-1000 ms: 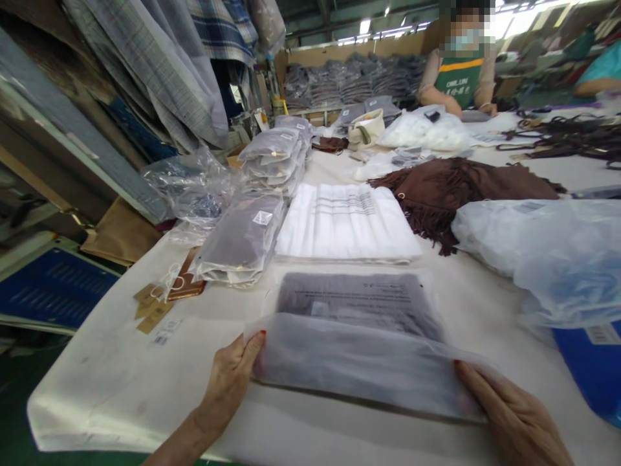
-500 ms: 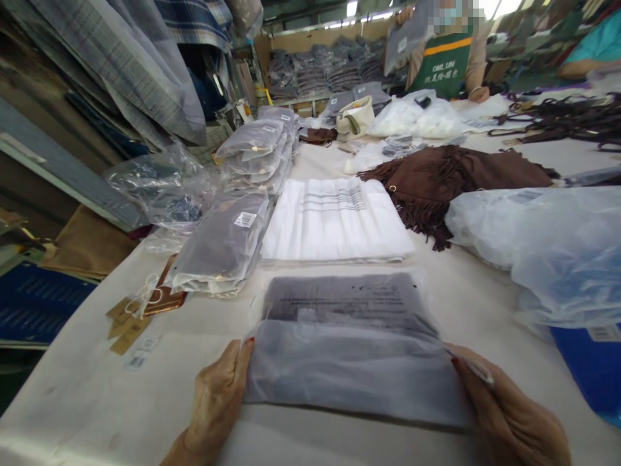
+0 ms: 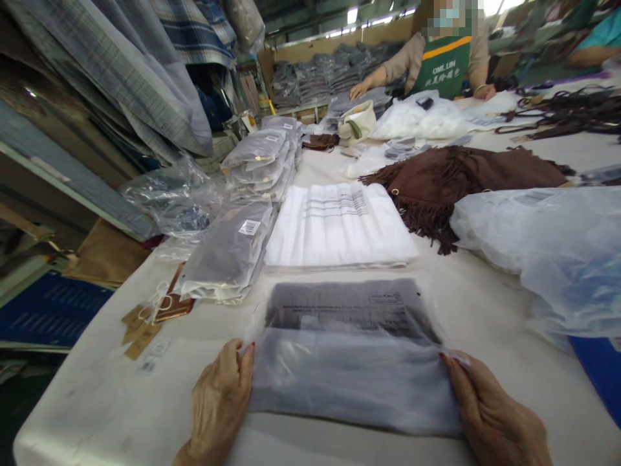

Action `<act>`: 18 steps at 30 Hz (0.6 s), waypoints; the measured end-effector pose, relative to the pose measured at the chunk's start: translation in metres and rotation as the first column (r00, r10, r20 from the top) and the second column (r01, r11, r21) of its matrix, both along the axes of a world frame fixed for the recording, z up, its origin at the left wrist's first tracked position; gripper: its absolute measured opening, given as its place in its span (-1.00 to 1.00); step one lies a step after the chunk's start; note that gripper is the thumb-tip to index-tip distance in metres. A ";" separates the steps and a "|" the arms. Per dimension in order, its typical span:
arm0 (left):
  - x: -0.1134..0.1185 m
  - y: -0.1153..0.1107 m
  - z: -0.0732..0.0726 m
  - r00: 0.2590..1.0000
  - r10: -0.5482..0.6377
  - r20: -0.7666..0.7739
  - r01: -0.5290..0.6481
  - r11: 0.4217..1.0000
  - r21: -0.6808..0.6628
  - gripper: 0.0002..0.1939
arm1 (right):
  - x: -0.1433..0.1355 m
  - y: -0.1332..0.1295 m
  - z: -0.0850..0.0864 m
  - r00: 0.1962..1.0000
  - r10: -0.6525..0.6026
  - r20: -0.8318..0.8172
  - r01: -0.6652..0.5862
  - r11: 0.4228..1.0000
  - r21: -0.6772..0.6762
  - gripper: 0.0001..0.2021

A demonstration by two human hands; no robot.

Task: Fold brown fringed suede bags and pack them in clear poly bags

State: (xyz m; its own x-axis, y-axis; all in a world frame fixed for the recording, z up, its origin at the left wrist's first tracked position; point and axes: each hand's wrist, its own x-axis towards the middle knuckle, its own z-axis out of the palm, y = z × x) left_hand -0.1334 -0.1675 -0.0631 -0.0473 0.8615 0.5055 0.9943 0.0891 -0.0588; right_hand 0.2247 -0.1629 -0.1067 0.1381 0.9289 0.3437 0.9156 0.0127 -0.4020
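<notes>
Pinching a bag [image 3: 352, 382] by its sides, left hand [image 3: 220, 391] and right hand [image 3: 492, 404] partly hide its edges; its print [image 3: 334, 305] is unreadably blurred.

The left hand [image 3: 220, 391] and right hand [image 3: 495, 408] both wear red thumbnail polish [image 3: 253, 347].

Both hands [image 3: 220, 391] at opposite edges of a frosted bag [image 3: 352, 375], white stack [image 3: 339, 233] just beyond

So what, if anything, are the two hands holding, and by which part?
A flat, rectangular, translucent plastic bag: the left hand grips its left edge, the right hand its right edge.
</notes>
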 end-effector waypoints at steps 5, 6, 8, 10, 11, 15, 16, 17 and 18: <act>0.039 0.006 0.024 0.934 -0.344 -0.094 0.354 0.925 0.135 -0.43 | -0.003 0.001 0.000 0.997 -0.037 -0.071 0.032 0.997 -0.065 -0.63; 0.051 0.010 0.027 0.864 -0.492 -0.104 0.499 0.865 0.055 -0.40 | -0.003 0.001 0.001 0.993 -0.047 -0.104 0.038 0.996 -0.085 -0.63; 0.072 0.021 0.027 0.711 -0.695 -0.110 0.677 0.718 -0.160 -0.41 | -0.004 0.002 0.007 0.977 -0.051 -0.209 0.027 0.993 -0.116 -0.63; 0.085 0.032 0.021 0.659 -0.747 -0.092 0.695 0.651 -0.307 -0.39 | -0.005 0.003 0.017 0.936 -0.048 -0.348 0.008 0.993 -0.114 -0.63; 0.088 0.037 0.017 0.669 -0.739 -0.081 0.680 0.652 -0.335 -0.36 | -0.006 0.004 0.022 0.910 -0.044 -0.412 0.002 0.995 -0.101 -0.63; 0.087 0.045 0.006 0.695 -0.715 -0.072 0.654 0.671 -0.351 -0.29 | -0.011 0.007 0.037 0.850 -0.076 -0.522 0.052 0.997 -0.060 -0.63; 0.086 0.044 0.005 0.692 -0.717 -0.077 0.656 0.671 -0.346 -0.28 | -0.013 0.008 0.037 0.855 -0.100 -0.508 0.075 0.995 -0.068 -0.62; 0.085 0.044 0.005 0.691 -0.719 -0.082 0.657 0.671 -0.343 -0.28 | -0.014 0.010 0.035 0.868 -0.130 -0.478 0.102 0.991 -0.085 -0.59; 0.084 0.043 0.005 0.689 -0.720 -0.085 0.660 0.671 -0.339 -0.27 | -0.015 0.011 0.032 0.886 -0.157 -0.437 0.124 0.987 -0.102 -0.57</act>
